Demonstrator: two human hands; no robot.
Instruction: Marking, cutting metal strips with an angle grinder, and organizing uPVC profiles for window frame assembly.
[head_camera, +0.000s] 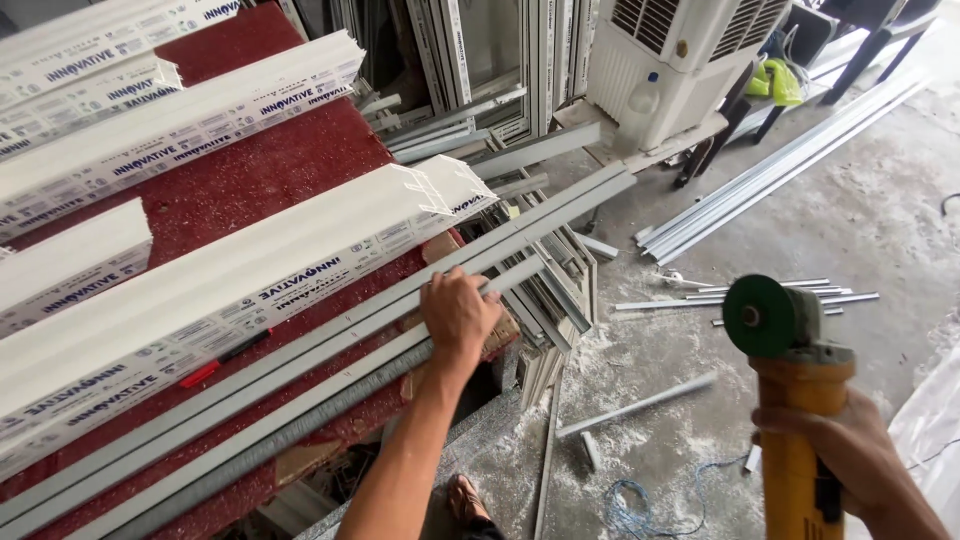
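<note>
We are stretching our left hand (458, 318) forward, fingers curled down onto the grey strips (330, 345) lying along the red table (240, 180); our right hand (850, 450) is gripping the yellow grinder (795, 400) upright over the floor

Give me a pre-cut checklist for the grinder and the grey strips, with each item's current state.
1. Left hand pressing the grey strips onto the red table: ok.
2. Right hand gripping the yellow angle grinder: ok.
3. Green disc clear of both hands: ok.
4. Disc spinning or stopped: cannot tell.
5. Blue cord loose on the dusty floor near the sandalled foot: not ok.
6. Gloves on hands: not ok, both bare.
</note>
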